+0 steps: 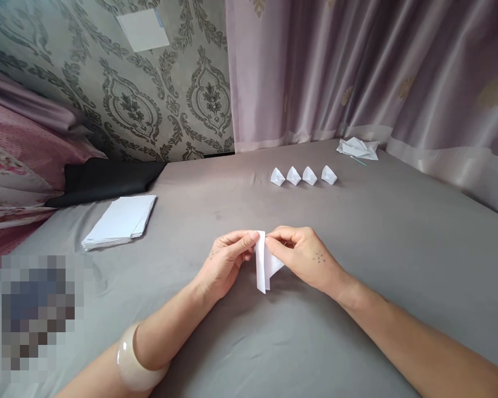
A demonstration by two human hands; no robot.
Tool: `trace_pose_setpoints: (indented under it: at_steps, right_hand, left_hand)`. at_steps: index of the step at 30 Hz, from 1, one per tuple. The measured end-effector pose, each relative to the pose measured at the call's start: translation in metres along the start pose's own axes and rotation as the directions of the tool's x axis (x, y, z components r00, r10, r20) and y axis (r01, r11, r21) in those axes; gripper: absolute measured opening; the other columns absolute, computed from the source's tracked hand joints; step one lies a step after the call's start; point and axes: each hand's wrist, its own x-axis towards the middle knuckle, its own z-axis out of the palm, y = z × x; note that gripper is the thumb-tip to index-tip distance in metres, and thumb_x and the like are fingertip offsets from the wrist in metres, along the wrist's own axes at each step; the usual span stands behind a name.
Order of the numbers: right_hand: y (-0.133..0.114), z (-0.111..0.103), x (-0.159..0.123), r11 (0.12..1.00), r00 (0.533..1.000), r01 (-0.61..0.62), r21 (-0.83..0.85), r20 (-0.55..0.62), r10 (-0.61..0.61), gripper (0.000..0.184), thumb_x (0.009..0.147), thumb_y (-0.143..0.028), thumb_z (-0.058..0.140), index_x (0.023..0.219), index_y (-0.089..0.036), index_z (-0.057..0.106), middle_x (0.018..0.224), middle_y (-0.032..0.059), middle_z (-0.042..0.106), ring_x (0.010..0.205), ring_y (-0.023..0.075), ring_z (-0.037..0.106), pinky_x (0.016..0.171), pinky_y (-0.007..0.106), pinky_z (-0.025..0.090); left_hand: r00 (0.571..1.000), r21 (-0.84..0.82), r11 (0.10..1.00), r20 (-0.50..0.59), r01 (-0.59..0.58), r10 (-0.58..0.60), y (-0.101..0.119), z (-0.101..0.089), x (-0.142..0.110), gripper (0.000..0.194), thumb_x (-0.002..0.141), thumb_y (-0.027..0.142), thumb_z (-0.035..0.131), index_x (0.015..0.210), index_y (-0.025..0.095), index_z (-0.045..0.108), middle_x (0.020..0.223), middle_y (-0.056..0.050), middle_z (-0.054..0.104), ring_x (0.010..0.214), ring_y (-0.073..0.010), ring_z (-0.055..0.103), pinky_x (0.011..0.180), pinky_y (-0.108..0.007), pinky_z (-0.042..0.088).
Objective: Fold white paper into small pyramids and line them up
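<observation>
A partly folded sheet of white paper [261,265] is held up between my hands above the grey cloth. My left hand [229,257] pinches its top left edge between thumb and fingers. On the other side, my right hand [301,251] grips the upper right part, its thumb pressed near the top fold. A narrow strip hangs down in front, and a slanted corner shows below my right fingers. Beyond my hands stand several small folded paper boats [294,176] in a row. How the paper is folded behind my fingers is hidden.
A stack of white paper [120,221] lies at the left, in front of a black cloth [108,179]. Near the curtain [315,72] at the back right are folded white papers [358,148] and a thin pale stick [358,161]. Grey cloth [207,199] covers the surface.
</observation>
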Motion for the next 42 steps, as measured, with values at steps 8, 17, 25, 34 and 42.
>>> trace_pose_setpoints:
  at_steps: [8,17,25,34,42]
  right_hand:
    - [0.007,0.009,-0.004,0.997,0.994,0.075,-0.026,-0.083,-0.077,0.022,0.088,-0.035,0.054,0.079,-0.019,0.065,0.069,-0.0009,0.064,0.061,0.0118,0.056,0.055,0.023,0.044]
    - [0.009,0.013,-0.001,0.988,0.991,0.052,0.147,-0.129,-0.033,0.022,0.084,-0.040,0.062,0.081,-0.019,0.061,0.069,0.0005,0.068,0.061,0.0131,0.062,0.055,0.023,0.049]
    - [0.020,0.019,-0.005,0.897,0.877,0.355,-0.261,-0.240,-0.417,0.008,0.090,-0.024,0.057,0.097,-0.024,0.060,0.082,-0.0002,0.070,0.068,0.0119,0.061,0.064,0.025,0.050]
    - [0.023,0.021,-0.004,0.823,0.825,0.428,-0.373,-0.212,-0.524,0.019,0.092,-0.019,0.051,0.100,-0.024,0.068,0.081,0.0017,0.068,0.071,0.0142,0.061,0.065,0.028,0.051]
    - [0.016,0.020,-0.004,0.979,0.949,0.201,-0.033,-0.241,-0.203,0.012,0.087,-0.030,0.061,0.091,-0.024,0.071,0.083,0.0002,0.070,0.068,0.0125,0.063,0.060,0.023,0.052]
  left_hand:
    - [0.967,0.249,0.951,-0.129,-0.185,0.222,-0.001,0.014,-0.010,0.025,0.076,0.038,0.073,0.072,0.015,0.066,0.064,0.003,0.056,0.060,-0.0075,0.044,0.060,-0.021,0.036]
    - [0.975,0.244,0.952,-0.079,-0.182,0.207,-0.001,0.014,-0.011,0.025,0.078,0.041,0.070,0.078,0.015,0.070,0.070,0.000,0.060,0.063,-0.0096,0.046,0.062,-0.023,0.037]
    - [0.978,0.183,0.972,-0.123,-0.147,0.171,-0.002,0.013,-0.010,0.021,0.077,0.036,0.071,0.071,0.016,0.067,0.064,0.002,0.056,0.060,-0.0085,0.043,0.061,-0.023,0.035]
    - [0.971,0.139,0.971,-0.117,-0.194,0.210,0.000,0.014,-0.012,0.016,0.075,0.033,0.073,0.074,0.018,0.070,0.068,0.001,0.063,0.062,-0.0093,0.051,0.065,-0.023,0.040]
    - [0.966,0.153,0.965,-0.115,-0.212,0.230,0.002,0.016,-0.012,0.014,0.075,0.031,0.074,0.072,0.017,0.072,0.067,0.001,0.064,0.062,-0.0089,0.051,0.065,-0.022,0.041]
